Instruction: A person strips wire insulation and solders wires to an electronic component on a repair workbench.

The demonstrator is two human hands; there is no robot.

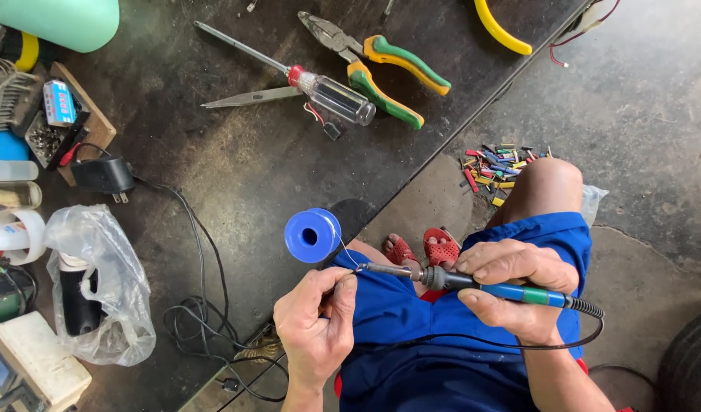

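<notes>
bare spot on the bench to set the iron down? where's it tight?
Free: dark benchtop between the screwdriver and scissors above, the blue solder spool at right and the black cable at left. Crowded: left edge, around the plastic bag, adapter and bottles. The right hand holds the soldering iron.

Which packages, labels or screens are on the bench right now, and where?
Small blue and white box: upper left, lying on a wooden block.
Clear plastic bag: lower left, crumpled around a black and white object.
Cream device with small screen: bottom left corner.
White bottle with label: left edge, label too small to make out.
</notes>
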